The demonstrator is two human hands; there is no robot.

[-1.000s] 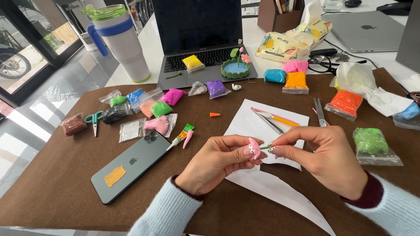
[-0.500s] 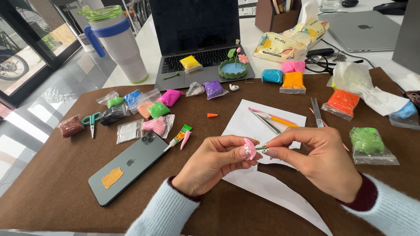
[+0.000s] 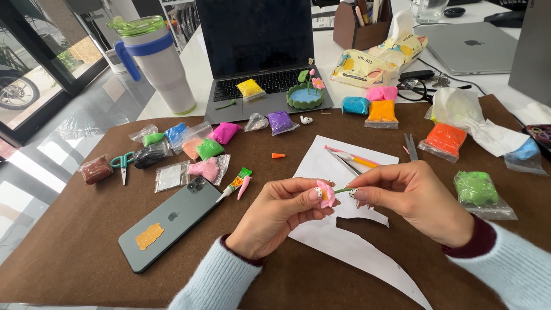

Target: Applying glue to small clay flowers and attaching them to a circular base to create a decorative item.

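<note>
Left hand (image 3: 275,215) pinches a pink clay flower (image 3: 327,193); right hand (image 3: 416,198) grips its thin green stem (image 3: 343,190), both just above the white paper sheet's (image 3: 356,252) near-left edge. Bare brown mat (image 3: 74,252) lies open nearer than the sheet. A dark phone (image 3: 172,224) lies left of it. Against the earlier frame, both hands sit slightly higher, grips unchanged.

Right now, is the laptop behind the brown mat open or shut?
Open. The laptop has its dark screen raised upright, and its keyboard shows, with a yellow clay bag lying on it.

A glossy grey floor (image 3: 69,143) and a dark-framed glass door (image 3: 40,63) are seen left of the white counter (image 3: 338,60), lit by daylight.
</note>
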